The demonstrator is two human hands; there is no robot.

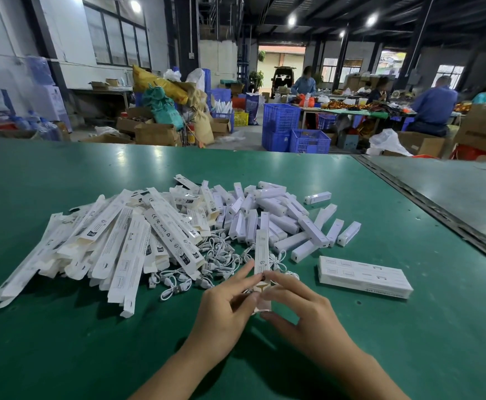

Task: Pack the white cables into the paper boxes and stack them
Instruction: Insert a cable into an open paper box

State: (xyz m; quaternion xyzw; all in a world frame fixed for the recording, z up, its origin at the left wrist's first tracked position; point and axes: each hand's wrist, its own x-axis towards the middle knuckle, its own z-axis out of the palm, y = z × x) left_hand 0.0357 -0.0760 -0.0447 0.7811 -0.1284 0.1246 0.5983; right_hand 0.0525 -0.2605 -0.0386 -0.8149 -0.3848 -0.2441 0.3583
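The left hand [230, 301] and right hand [299, 310] meet at the near end of a slim paper box [262, 249], each pinching it between thumb and fingers. The box's end flaps are open. It points away from the person, its far end over loose white cables [221, 255] on the green tabletop [62, 342].

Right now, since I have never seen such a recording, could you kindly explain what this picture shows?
There is no machine here, only a person's two bare hands. The single picture comes from a camera worn on the person's head, looking forward and down over a green table.

The left hand and the right hand together pinch the near, open end of one narrow paper box. I cannot tell what is inside it.

On the table lie a heap of empty boxes at the left, loose white cables in the middle, short white bars beyond them, and a small stack of closed boxes at the right.
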